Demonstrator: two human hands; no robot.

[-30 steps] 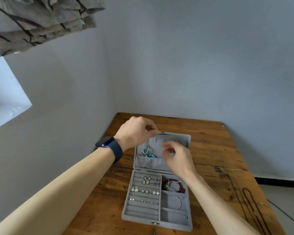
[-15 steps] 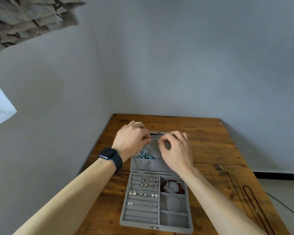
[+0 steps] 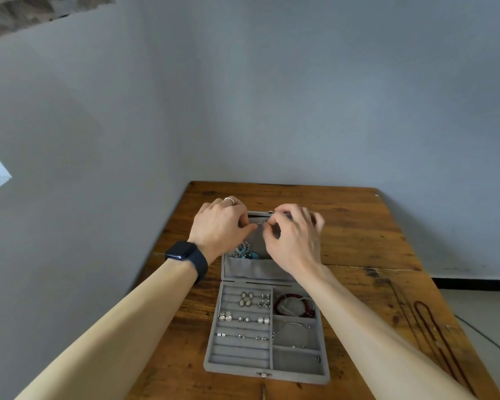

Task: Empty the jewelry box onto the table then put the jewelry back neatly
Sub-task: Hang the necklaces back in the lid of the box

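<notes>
Closing together since before, left hand point(image 3: 220, 226) meets right hand point(image 3: 293, 241).

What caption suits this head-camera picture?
Both hands, left hand and right hand, pinch something tiny at the open grey felt jewelry box's lid.

A grey velvet-lined jewelry box point(image 3: 267, 327) lies open on a warm brown wooden bench point(image 3: 358, 246) with dark knots and streaks. Inside are white pearl earrings point(image 3: 263, 320), a dark red beaded bracelet point(image 3: 293, 305), a silver bangle point(image 3: 291, 334) and turquoise-blue jewelry point(image 3: 244, 252). A navy smartwatch point(image 3: 186, 255) circles the left wrist. The wall point(image 3: 272, 96) is pale blue-grey.
</notes>
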